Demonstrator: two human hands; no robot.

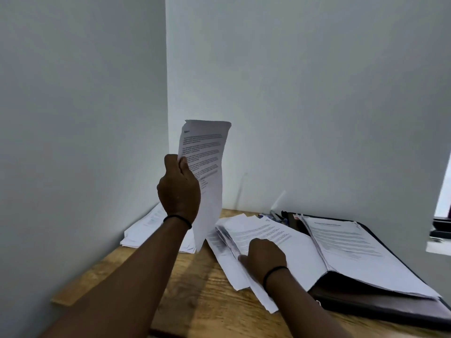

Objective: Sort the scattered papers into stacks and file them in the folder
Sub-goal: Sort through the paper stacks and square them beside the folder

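My left hand [179, 186] grips a printed sheet [207, 167] by its left edge and holds it upright above the wooden desk [195, 289]. My right hand [264, 256] rests on a loose pile of printed papers [268, 237] in the middle of the desk, with its thumb at the pile's left edge. A dark folder [366, 298] lies open to the right, with a stack of sheets [346, 242] lying on it. Another stack of papers [146, 228] lies in the far left corner against the wall.
Walls close the desk in at the left and the back. Pens and small items [275, 215] lie by the back wall behind the middle pile. A window sill with dark objects [441, 230] shows at the right edge.
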